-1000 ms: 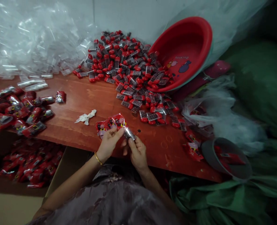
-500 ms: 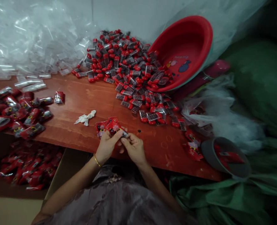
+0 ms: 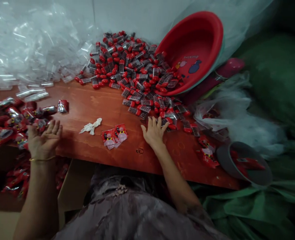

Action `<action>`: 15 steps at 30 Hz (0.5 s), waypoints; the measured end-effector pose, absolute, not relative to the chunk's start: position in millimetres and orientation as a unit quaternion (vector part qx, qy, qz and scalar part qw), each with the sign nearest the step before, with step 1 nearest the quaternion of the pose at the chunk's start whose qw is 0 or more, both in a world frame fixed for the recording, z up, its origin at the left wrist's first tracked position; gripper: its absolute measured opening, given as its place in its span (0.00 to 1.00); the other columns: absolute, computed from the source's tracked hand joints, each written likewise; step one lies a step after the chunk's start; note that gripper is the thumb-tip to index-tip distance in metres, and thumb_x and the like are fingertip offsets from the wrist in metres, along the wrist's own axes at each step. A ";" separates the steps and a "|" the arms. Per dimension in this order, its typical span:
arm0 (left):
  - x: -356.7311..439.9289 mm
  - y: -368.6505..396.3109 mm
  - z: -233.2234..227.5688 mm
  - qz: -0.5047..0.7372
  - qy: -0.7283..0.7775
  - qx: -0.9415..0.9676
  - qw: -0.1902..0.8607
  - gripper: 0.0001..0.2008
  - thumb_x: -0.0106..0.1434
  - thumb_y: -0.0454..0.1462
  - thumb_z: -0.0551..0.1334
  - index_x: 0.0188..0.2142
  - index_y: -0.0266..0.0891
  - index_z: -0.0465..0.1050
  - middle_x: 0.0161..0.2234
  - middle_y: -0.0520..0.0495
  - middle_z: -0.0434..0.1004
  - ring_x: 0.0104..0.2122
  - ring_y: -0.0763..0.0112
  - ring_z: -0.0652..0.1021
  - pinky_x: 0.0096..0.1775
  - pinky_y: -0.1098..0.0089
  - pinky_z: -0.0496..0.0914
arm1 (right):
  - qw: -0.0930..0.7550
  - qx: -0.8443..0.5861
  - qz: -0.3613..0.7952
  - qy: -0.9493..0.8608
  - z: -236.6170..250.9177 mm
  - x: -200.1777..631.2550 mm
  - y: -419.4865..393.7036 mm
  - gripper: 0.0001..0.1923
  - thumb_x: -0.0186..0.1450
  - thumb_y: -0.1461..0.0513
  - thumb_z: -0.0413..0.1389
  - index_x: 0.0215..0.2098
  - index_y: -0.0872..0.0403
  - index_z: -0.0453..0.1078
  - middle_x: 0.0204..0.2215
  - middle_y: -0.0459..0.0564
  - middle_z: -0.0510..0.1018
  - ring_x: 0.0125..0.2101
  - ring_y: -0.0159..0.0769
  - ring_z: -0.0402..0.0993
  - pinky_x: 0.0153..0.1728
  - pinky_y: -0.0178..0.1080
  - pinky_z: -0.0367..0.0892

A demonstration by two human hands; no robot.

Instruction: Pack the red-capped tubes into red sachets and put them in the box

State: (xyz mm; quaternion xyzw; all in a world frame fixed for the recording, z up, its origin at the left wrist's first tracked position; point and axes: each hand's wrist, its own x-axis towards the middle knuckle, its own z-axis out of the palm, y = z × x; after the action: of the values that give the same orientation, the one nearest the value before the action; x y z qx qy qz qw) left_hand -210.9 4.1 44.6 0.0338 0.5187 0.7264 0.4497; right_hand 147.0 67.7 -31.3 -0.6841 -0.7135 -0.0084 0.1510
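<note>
The red-brown table (image 3: 97,103) runs across the middle of the frame, and the tipped red basin (image 3: 194,50) leans at upper right, spilling a heap of red-capped clear cases (image 3: 134,73) down toward centre. A drift of empty clear sleeves (image 3: 29,46) fills the upper left, and a pile of wrapped red packs (image 3: 7,120) sits at the left edge. Your left hand (image 3: 44,140) is open, palm up, empty, right beside that wrapped pile. Your right hand (image 3: 154,130) lies spread and flat, fingertips touching the nearest loose cases at the foot of the heap; it grips nothing yet. To do this pick well, take one case from the thin fringe by your fingers instead of digging into the mound, and pinch it by its long sides so the cap stays on. Between your hands, at lower centre, lie the small red printed labels (image 3: 114,136), with a crumpled white scrap (image 3: 91,125) just left of them. Keep those labels flat and within easy reach of your left hand.
</note>
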 end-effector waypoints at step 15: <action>-58.0 36.2 -36.3 0.165 0.620 0.764 0.071 0.14 0.62 0.39 0.57 0.45 0.47 0.77 0.59 0.44 0.66 0.62 0.48 0.57 0.60 0.44 0.49 | 0.249 -0.599 -0.028 -0.760 -61.8 150.4 13.8 0.20 0.67 0.58 0.47 0.53 0.58 0.65 0.55 0.59 0.69 0.60 0.51 0.56 0.59 0.61 0.42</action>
State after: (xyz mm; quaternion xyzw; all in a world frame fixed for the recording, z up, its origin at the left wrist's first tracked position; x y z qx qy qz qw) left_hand -58.0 36.2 -36.3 0.7637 0.6202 0.1647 0.0705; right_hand 150.4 13.8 -61.8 -0.5991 -0.7605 -0.0279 0.2488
